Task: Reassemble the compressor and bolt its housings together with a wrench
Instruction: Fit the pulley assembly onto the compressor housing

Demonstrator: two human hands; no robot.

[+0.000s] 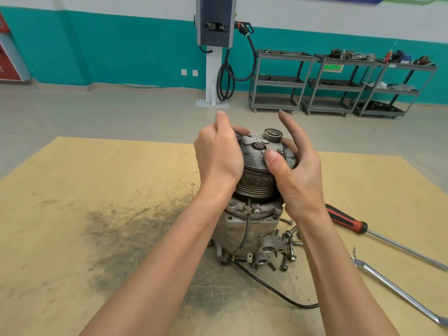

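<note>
Both hands [257, 163] around upright compressor's [252, 214] pulley [257, 183], bolts [289, 248] beside.

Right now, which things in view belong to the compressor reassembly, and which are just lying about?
Job in hand:
- compressor, standing upright on the board
- clutch pulley on top, held by left hand and right hand
- loose bolts at its base
- wrench

Lying about:
- red-handled screwdriver
- grey carts by the wall
- charging post
</note>
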